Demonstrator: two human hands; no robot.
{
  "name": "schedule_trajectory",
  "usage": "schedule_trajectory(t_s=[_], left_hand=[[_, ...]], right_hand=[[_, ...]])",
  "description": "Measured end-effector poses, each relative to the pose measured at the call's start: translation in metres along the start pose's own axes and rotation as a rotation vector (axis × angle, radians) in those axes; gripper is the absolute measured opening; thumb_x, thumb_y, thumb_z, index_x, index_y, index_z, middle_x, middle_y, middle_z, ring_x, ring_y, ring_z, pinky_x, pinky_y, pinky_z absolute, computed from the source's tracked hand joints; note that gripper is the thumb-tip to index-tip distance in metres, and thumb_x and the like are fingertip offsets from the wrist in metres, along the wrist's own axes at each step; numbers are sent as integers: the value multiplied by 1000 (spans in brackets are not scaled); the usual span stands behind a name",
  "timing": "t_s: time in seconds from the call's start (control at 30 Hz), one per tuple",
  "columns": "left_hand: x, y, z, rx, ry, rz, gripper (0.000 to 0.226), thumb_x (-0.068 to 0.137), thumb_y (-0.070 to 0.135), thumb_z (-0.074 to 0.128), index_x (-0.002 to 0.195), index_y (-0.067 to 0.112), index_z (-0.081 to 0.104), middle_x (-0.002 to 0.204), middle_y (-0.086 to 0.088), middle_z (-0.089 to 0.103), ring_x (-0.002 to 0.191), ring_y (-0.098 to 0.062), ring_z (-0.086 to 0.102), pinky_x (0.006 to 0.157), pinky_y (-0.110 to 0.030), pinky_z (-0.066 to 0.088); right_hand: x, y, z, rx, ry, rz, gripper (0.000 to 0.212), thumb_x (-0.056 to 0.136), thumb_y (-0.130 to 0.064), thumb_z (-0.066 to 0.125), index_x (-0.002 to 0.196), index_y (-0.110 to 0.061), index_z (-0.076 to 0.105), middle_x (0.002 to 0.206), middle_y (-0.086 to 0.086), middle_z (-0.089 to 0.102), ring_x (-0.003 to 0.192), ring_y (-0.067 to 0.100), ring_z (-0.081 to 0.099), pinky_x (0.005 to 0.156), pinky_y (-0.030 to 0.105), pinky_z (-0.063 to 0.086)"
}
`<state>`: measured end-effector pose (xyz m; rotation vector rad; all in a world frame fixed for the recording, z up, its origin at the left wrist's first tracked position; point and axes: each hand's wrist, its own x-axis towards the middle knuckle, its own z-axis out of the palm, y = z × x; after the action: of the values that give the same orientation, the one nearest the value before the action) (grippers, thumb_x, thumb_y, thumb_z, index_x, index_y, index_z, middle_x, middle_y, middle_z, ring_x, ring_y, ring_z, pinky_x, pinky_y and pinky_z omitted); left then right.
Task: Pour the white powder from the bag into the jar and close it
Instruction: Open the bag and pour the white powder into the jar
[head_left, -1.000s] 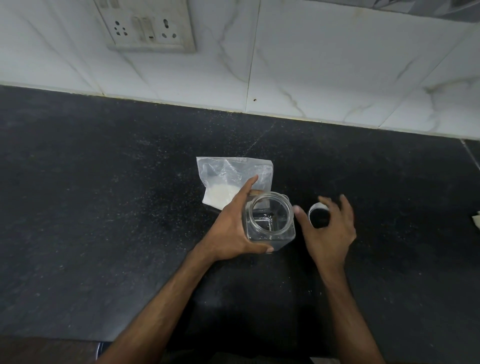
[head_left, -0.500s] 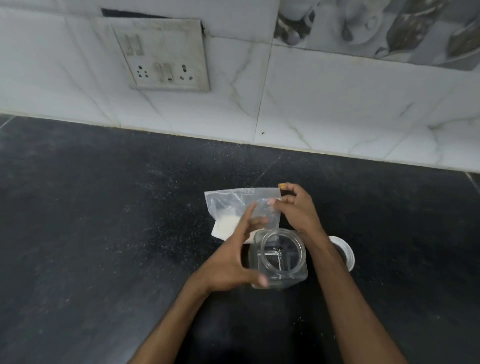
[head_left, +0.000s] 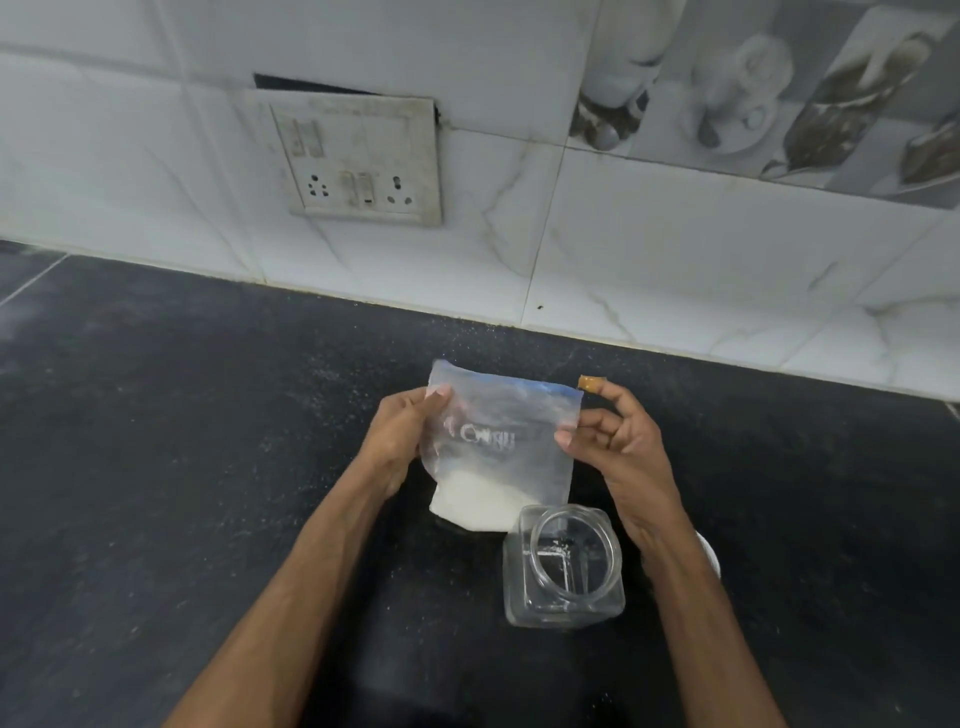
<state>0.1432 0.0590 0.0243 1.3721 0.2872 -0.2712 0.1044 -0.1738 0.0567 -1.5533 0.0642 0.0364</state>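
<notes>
— What's changed since a second ago?
— The left hand (head_left: 400, 441) has let go of the jar (head_left: 563, 566); both hands now hold the bag (head_left: 501, 452) upright over the worktop (head_left: 182, 467), each grip pinched on a side edge, the right hand (head_left: 618, 447) opposite.
— Any writing?
— White lettering, too blurred to read. Powder (head_left: 475, 501) sits at the bottom, just behind the open jar.

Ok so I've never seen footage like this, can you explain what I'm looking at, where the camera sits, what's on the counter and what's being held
There is no machine here: a person works with bare hands, and the one camera sits on their head, looking forward and down. Both hands hold a clear zip bag upright by its sides: left hand, right hand. White powder sits in the bag's bottom. On the black counter stands an open, clear square jar with no lid on. A white round thing, perhaps the lid, peeks from behind the right forearm. Tiled wall with a socket plate behind.
</notes>
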Motion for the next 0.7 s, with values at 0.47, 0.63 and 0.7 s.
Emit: schedule_trajectory(t_s=[0.47,0.63,0.7], left_hand=[[-25,43,21,100,7,504,22,97,18,60,93,5,76,82,-1,79,75,-10,71,70,-18,56],[-28,55,29,226,38,650,18,94,20,62,90,12,78,81,-1,79,78,-12,73,75,-20,57],[-30,58,32,276,32,686,15,93,19,64,87,23,77,80,9,78,78,-7,73,74,-17,56]], right_hand=[[-2,-41,-24,-136,178,-108,50,76,7,76,117,-16,60,85,0,74,80,11,69,81,28,56],[-5,-77,6,-557,264,-348,35,77,-16,81,106,-29,65,113,-17,66,108,-1,59,94,19,45],[-4,-93,25,-623,151,-418,31,80,-18,79,106,-30,67,111,-20,66,108,-8,57,96,9,40]])
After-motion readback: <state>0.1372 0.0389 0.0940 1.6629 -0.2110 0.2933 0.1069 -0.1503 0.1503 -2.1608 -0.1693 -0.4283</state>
